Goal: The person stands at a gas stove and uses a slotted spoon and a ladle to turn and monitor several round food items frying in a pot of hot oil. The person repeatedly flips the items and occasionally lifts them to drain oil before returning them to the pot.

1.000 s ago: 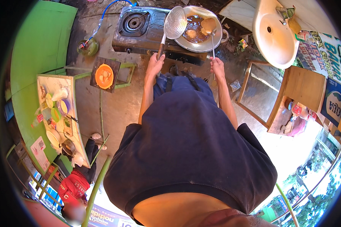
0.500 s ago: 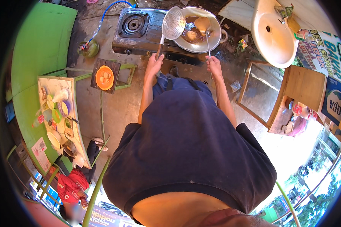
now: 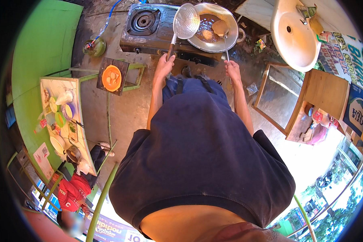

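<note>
My left hand [image 3: 163,67] is closed round the dark handle of a skimmer [image 3: 187,21]. Its wide perforated head is held up over the pan's left rim. My right hand [image 3: 232,70] grips the thin metal handle of a ladle [image 3: 227,46]. The ladle's round, tan-brown head [image 3: 220,28] is over or in the dark oil; whether it touches the oil I cannot tell. A pale golden fried piece [image 3: 207,34] floats beside it in the wide metal pan [image 3: 234,25], which sits on the right side of the stove.
The stove's left burner [image 3: 142,21] is bare. An orange bowl [image 3: 111,78] of round pieces stands on a small stand at left. Farther left is a table [image 3: 77,117] with bowls and bags, a person in red [image 3: 73,192] beside it. A sink [image 3: 293,44] and wooden cabinet [image 3: 326,89] are at right.
The ladle's head has shifted a little right and lower in the pan, and my right hand has moved slightly right. The skimmer stays nearly still. The person in red has shifted position.
</note>
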`<state>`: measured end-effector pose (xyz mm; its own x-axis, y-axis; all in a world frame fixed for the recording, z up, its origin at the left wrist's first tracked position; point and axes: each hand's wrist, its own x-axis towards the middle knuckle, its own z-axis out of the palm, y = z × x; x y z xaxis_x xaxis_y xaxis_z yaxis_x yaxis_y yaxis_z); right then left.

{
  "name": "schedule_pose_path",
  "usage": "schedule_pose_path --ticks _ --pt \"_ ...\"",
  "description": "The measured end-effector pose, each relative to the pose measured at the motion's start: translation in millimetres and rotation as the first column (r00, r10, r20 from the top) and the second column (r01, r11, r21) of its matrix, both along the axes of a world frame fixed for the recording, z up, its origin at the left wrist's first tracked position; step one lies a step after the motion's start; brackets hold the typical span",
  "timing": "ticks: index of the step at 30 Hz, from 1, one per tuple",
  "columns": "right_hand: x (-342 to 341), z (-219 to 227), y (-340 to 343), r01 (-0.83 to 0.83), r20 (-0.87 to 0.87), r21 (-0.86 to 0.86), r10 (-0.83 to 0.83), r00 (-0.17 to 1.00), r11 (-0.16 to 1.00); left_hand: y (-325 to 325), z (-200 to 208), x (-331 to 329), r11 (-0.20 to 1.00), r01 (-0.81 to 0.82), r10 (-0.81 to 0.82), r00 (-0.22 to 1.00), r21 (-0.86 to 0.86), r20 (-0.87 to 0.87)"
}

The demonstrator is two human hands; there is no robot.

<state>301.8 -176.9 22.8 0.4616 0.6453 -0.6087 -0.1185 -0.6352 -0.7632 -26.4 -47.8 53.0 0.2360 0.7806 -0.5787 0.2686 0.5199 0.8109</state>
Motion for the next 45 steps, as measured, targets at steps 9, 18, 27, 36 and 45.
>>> schedule_pose_path --ticks 9,18,27,36,45 --pt "11.8 -17.5 15.2 -0.121 0.224 -0.053 0.13 0.966 0.991 1.3 2.6 -3.5 0.999 -0.019 0.02 0.999 -0.028 0.049" --pt "6.0 -9.6 8.4 -0.073 -0.085 -0.068 0.067 0.994 0.995 -1.0 11.6 -2.6 0.998 -0.012 0.017 0.996 -0.069 0.083" --pt "-4.4 13.7 -1.4 -0.11 -0.136 -0.08 0.099 0.986 0.991 -8.3 22.0 -5.9 0.996 -0.005 0.012 0.996 -0.088 0.083" --pt "-6.7 4.1 -8.9 -0.148 -0.016 -0.071 0.148 0.989 0.986 -7.2 11.3 -1.4 0.997 -0.017 0.024 0.996 -0.079 0.085" --pt "-6.2 -13.7 -16.8 -0.116 0.058 0.013 0.115 0.992 0.993 5.0 16.1 13.9 0.996 -0.015 0.02 0.998 -0.082 0.067"
